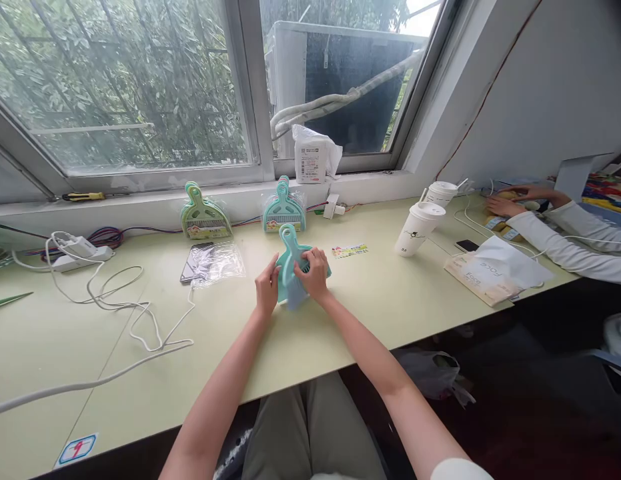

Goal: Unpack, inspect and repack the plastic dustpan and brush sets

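You have the teal dustpan set [286, 270] in both hands, over the middle of the green table [270, 360], handle end pointing far. Your left hand [267, 285] is partly closed, thumb and fingers pinching the dustpan's left edge. Your right hand [314, 273] is curled over the set's right side, fingers bent onto it; lower part is blurred, can't tell how firmly it grips or exactly which piece each finger presses.

Status: the held set looks to be at an in-between stage. Dustpan and brush are together in your hands, but no film shows around them and no card shows on them. The printed card [350, 251] lies flat to the right of the set, apart from it. The clear plastic bag [221, 263] lies to the left, by the phone [194, 261], looks flat, with nothing seen inside.

Look finished: 2 groups at the far side, by the window wall. The green dustpan sets [206, 217] are far left, the bundled teal sets [283, 212] almost straight beyond your hands; both show film and printed cards. Exact count per group can't be read.

To the right: 2 white cups [415, 230], a paper bag [483, 277], and another person's hands [510, 201] near the far right.
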The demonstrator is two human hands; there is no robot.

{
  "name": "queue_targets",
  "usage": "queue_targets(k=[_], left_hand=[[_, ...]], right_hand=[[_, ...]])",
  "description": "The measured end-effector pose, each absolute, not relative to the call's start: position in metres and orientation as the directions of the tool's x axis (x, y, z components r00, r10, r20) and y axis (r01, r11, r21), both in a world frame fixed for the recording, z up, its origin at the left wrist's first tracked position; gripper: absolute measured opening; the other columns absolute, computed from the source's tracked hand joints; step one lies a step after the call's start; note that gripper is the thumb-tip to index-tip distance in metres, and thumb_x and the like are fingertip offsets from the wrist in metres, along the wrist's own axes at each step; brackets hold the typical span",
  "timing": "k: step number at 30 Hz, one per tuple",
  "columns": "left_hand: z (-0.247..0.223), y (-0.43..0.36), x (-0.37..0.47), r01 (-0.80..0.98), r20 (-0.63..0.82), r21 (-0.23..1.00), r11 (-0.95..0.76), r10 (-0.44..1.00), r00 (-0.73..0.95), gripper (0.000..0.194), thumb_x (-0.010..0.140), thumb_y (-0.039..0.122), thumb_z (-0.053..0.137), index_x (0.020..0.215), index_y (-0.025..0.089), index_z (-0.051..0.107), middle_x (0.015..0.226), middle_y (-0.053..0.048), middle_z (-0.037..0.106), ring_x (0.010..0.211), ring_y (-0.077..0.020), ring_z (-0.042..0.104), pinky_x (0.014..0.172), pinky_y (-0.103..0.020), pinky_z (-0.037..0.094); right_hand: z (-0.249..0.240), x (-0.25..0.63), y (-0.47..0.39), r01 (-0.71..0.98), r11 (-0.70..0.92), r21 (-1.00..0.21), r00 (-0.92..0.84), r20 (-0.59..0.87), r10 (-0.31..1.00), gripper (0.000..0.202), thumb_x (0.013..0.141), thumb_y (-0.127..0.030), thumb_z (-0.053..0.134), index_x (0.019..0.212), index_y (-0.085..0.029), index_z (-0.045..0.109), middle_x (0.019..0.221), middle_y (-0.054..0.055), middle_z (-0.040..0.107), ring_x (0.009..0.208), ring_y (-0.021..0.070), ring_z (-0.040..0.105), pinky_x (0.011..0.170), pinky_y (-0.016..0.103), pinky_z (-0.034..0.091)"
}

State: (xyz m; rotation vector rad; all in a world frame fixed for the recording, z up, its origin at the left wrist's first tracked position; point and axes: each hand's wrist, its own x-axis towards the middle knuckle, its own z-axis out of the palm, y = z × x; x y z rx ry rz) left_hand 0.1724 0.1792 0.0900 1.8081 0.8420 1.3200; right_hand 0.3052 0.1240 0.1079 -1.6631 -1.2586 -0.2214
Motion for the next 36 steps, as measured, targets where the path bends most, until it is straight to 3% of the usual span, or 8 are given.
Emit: queue_targets(k=[4, 9, 12, 16, 22, 28, 33, 36], left_hand=[[0.094, 0.201, 0.160, 0.101, 0.496, 0.855, -0.509, 0.859, 0.126, 0.031, 0.081, 0.037, 0.056, 0.109, 0.026, 0.066, 0.106, -0.004, 0.067, 0.093, -0.0233, 0.060, 0.084, -0.033, 0.045], [0.083, 0.231, 0.139, 0.436, 0.367, 0.809, -0.394, 0.918, 0.148, 0.026, 0.080, 0.032, 0.050, 0.097, 0.021, 0.067, 0.079, -0.004, 0.066, 0.069, -0.0191, 0.057, 0.071, -0.031, 0.044], [0.070, 0.241, 0.138, 0.582, 0.316, 0.720, -0.378, 0.925, 0.211, 0.024, 0.079, 0.025, 0.047, 0.090, 0.016, 0.067, 0.088, -0.009, 0.066, 0.082, -0.0217, 0.059, 0.080, -0.033, 0.044], [0.059, 0.246, 0.142, 0.580, 0.353, 0.696, -0.424, 0.905, 0.239, 0.026, 0.079, 0.023, 0.045, 0.091, 0.015, 0.067, 0.107, -0.013, 0.062, 0.104, -0.0244, 0.055, 0.094, -0.036, 0.040], [0.060, 0.244, 0.143, 0.545, 0.318, 0.742, -0.390, 0.921, 0.227, 0.035, 0.084, 0.033, 0.041, 0.100, 0.015, 0.066, 0.105, -0.013, 0.061, 0.087, -0.0207, 0.060, 0.085, -0.035, 0.045], [0.066, 0.242, 0.142, 0.634, 0.299, 0.672, -0.384, 0.923, 0.242, 0.027, 0.081, 0.029, 0.044, 0.078, 0.016, 0.067, 0.083, -0.010, 0.067, 0.076, -0.0202, 0.058, 0.080, -0.032, 0.042], [0.070, 0.233, 0.146, 0.662, 0.281, 0.653, -0.369, 0.929, 0.241, 0.025, 0.082, 0.030, 0.045, 0.069, 0.018, 0.062, 0.075, -0.008, 0.067, 0.073, -0.0198, 0.058, 0.071, -0.030, 0.040], [0.071, 0.217, 0.155, 0.648, 0.287, 0.567, -0.508, 0.859, 0.423, 0.030, 0.085, 0.035, 0.042, 0.066, 0.020, 0.059, 0.070, -0.006, 0.064, 0.068, -0.0185, 0.056, 0.065, -0.029, 0.039]], right_hand=[[0.124, 0.308, 0.111, 0.836, 0.029, -0.547, 0.424, 0.679, 0.599, 0.011, 0.083, -0.030, 0.049, 0.080, -0.021, 0.053, 0.084, 0.004, 0.054, 0.084, 0.0196, 0.047, 0.081, 0.032, 0.038], [0.126, 0.341, 0.108, 0.869, -0.317, -0.380, 0.489, 0.554, 0.674, 0.020, 0.083, -0.036, 0.051, 0.084, -0.019, 0.060, 0.092, 0.009, 0.061, 0.094, 0.0241, 0.049, 0.083, 0.036, 0.032], [0.112, 0.369, 0.110, 0.814, -0.523, -0.253, 0.581, 0.354, 0.733, 0.022, 0.081, -0.033, 0.052, 0.085, -0.015, 0.064, 0.097, 0.015, 0.063, 0.101, 0.0281, 0.048, 0.083, 0.039, 0.029], [0.094, 0.391, 0.111, 0.738, -0.650, -0.180, 0.674, 0.218, 0.706, 0.026, 0.082, -0.034, 0.052, 0.090, -0.014, 0.066, 0.100, 0.017, 0.063, 0.100, 0.0294, 0.049, 0.082, 0.040, 0.028], [0.091, 0.395, 0.111, 0.735, -0.653, -0.182, 0.678, 0.206, 0.706, 0.027, 0.078, -0.037, 0.056, 0.092, -0.016, 0.066, 0.104, 0.016, 0.062, 0.100, 0.0289, 0.049, 0.082, 0.040, 0.028], [0.091, 0.399, 0.113, 0.724, -0.637, -0.264, 0.690, 0.264, 0.674, 0.019, 0.074, -0.029, 0.057, 0.084, -0.015, 0.065, 0.098, 0.016, 0.064, 0.099, 0.0291, 0.051, 0.082, 0.040, 0.030], [0.093, 0.382, 0.119, 0.765, -0.445, -0.465, 0.622, 0.352, 0.700, 0.019, 0.078, -0.036, 0.055, 0.084, -0.020, 0.063, 0.099, 0.008, 0.065, 0.100, 0.0242, 0.052, 0.083, 0.036, 0.033], [0.087, 0.358, 0.126, 0.816, -0.324, -0.480, 0.516, 0.350, 0.782, 0.019, 0.080, -0.039, 0.055, 0.084, -0.022, 0.063, 0.096, 0.006, 0.064, 0.098, 0.0222, 0.052, 0.082, 0.034, 0.034]])
